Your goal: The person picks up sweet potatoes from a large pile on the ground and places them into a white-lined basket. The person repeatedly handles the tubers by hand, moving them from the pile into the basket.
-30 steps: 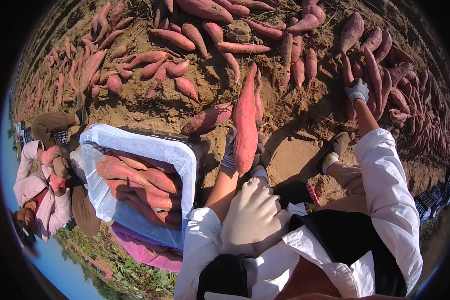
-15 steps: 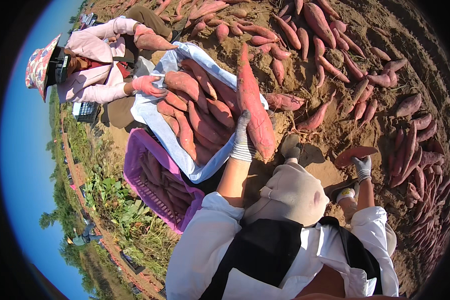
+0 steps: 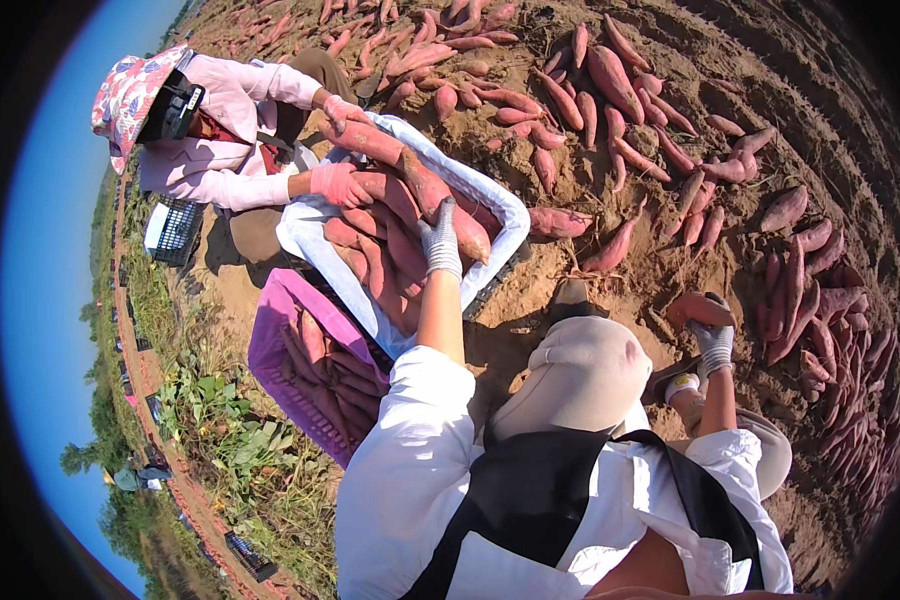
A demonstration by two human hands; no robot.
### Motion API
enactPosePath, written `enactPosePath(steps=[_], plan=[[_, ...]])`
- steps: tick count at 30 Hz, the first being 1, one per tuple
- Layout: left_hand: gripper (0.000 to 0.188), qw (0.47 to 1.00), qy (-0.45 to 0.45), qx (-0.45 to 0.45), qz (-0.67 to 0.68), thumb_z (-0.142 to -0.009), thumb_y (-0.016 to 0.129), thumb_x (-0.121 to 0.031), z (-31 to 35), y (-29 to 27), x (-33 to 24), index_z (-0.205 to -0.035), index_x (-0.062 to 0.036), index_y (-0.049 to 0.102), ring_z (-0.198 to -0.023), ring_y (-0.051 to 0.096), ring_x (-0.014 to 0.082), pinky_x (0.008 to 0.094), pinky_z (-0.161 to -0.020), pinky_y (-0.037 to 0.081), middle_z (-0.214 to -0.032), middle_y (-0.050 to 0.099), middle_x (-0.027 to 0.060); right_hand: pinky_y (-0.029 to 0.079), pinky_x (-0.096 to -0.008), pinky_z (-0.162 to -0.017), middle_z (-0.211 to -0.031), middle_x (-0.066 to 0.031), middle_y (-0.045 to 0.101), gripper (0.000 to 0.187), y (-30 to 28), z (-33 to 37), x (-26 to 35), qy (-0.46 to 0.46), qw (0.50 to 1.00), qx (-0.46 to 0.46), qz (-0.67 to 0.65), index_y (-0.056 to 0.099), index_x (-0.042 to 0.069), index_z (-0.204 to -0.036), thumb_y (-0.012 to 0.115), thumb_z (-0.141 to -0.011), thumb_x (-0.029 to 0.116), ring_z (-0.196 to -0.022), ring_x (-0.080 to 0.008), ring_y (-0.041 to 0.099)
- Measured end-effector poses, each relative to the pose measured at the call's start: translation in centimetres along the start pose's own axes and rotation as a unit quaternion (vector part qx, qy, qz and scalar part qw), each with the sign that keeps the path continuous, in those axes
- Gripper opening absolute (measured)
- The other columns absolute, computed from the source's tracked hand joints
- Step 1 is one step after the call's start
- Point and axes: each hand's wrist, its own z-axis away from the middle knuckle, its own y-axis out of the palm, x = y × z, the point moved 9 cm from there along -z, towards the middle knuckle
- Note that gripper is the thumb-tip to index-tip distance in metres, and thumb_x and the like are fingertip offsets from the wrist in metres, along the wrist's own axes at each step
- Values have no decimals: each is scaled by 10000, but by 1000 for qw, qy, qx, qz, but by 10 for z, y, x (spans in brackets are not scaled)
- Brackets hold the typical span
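Note:
My left hand (image 3: 440, 240), in a grey striped glove, is closed on a big sweet potato (image 3: 432, 188) over the crate with the pale lining (image 3: 511, 222). Many more sweet potatoes (image 3: 370, 258) fill that crate. Down at the right, my right hand (image 3: 713, 338) wears a matching glove and grips a reddish sweet potato (image 3: 692, 309) just above the soil. Across the crate, a co-worker's pink-gloved hand (image 3: 343, 113) holds another sweet potato (image 3: 368, 143), and their other gloved hand (image 3: 338, 185) rests at the heap.
Beside the lined crate stands a purple-lined crate (image 3: 267, 322) with sweet potatoes inside. Loose sweet potatoes (image 3: 615, 80) lie over the soil ahead, and a long pile (image 3: 855, 400) runs along the right. A dark crate (image 3: 178, 232) sits behind the co-worker, near green vines (image 3: 215, 405).
My left hand has moved left with its sweet potato, from the crate's near edge to over the heap. The co-worker's hands have come in over the crate. My right hand still grips its sweet potato.

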Motion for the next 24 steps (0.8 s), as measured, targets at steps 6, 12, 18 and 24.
enactPosePath(steps=[6, 12, 18, 24], plan=[[980, 995, 37, -81, -34, -745, 694, -541, 2, 8, -16, -1401, 62, 288, -1302, 389, 380, 389, -1075, 322, -1428, 344, 285, 502, -297, -879, -1107, -74, 586, 581, 19, 17, 53, 2, 999, -1, -36, 474, 36, -1242, 693, -713, -59, -1016, -178, 573], [970, 996, 57, -62, 7, -747, 715, -507, -4, 0, -8, -1409, 43, 268, -1320, 365, 359, 397, -1085, 314, -1446, 312, 271, 485, -297, -899, -1098, -76, 586, 569, 23, 23, 53, -5, 1000, -6, 22, 492, 14, -1222, 695, -699, -82, -1011, -179, 579], [1007, 972, 19, 14, -235, -698, 687, -589, -47, 26, 28, -1412, -18, 264, -1201, 474, 436, 460, -994, 393, -1320, 456, 304, 491, -307, -892, -1098, -78, 585, 578, 40, 17, 47, -15, 1000, 14, 9, 475, 13, -1240, 686, -711, -93, -1006, -183, 580], [984, 933, 32, 31, -357, -755, 611, -642, -14, 31, 6, -1426, -12, 265, -1316, 333, 437, 484, -1064, 317, -1428, 297, 309, 518, -314, -858, -1111, -85, 590, 566, 43, 12, 44, -7, 1000, 27, 15, 477, 18, -1251, 677, -736, -106, -1002, -189, 588]])
